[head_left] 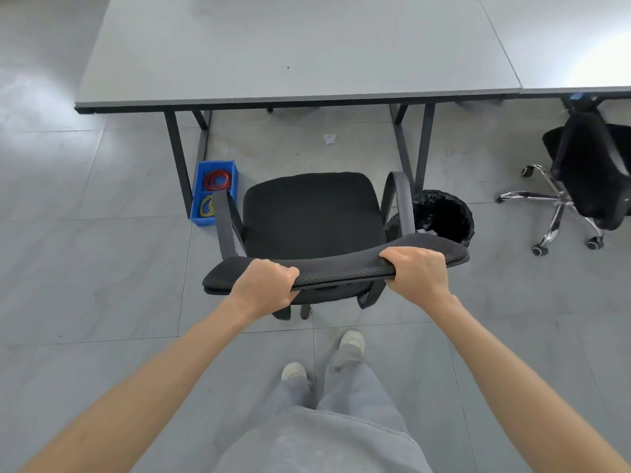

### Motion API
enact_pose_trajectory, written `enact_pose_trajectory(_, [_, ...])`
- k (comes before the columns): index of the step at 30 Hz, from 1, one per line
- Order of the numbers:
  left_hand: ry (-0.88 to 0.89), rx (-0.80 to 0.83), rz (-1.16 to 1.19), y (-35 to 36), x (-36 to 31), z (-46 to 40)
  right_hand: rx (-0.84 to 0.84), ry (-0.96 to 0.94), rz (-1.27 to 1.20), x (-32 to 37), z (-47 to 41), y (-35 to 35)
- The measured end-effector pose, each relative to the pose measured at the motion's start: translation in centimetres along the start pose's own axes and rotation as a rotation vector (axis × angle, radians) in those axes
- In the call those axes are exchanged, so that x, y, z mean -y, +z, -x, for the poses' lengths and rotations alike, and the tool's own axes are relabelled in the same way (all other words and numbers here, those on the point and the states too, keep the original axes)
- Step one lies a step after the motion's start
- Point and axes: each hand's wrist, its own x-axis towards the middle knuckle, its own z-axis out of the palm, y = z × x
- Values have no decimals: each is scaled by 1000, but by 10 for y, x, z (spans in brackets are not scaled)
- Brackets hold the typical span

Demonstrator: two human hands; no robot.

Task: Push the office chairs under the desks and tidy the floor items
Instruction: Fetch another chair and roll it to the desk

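A black office chair [312, 213] stands in front of a grey desk [293, 56], its seat facing the desk and still outside the desk's front edge. My left hand [264, 286] and my right hand [418, 269] both grip the top edge of the chair's backrest [341, 269]. A second black office chair [585, 172] with a chrome base stands to the right, partly under the neighbouring desk [577, 39]. On the floor, a blue bin [198, 192] with red and yellow bands sits by the left desk leg, and a bit of white paper [330, 138] lies under the desk.
A black-lined waste bin [444, 216] stands just right of the chair, beside the desk's right legs [423, 145]. The left desk leg [177, 158] is next to the blue bin. My feet [351, 339] are on grey floor tiles behind the chair.
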Motion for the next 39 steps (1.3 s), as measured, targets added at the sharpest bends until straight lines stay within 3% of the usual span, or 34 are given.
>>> enact_pose_trajectory(4, [0, 31, 15, -7, 28, -33, 15, 43, 2, -6, -37, -2])
enact_pose_trajectory(10, [-224, 43, 137, -18, 54, -75, 230, 48, 7, -6, -112, -8])
enact_pose_trajectory(13, [-212, 52, 119, -18, 71, -77, 294, 21, 36, 6, -129, -8])
enact_pose_trajectory(17, [-101, 8, 105, -5, 71, -60, 266, 49, 34, 8, -108, -3])
enact_pose_trajectory(23, [21, -61, 116, 8, 94, -47, 48, 70, 8, 28, -88, 12])
enact_pose_trajectory(39, [-47, -37, 150, -9, 237, -169, -1, 83, -10, 25, -256, 41])
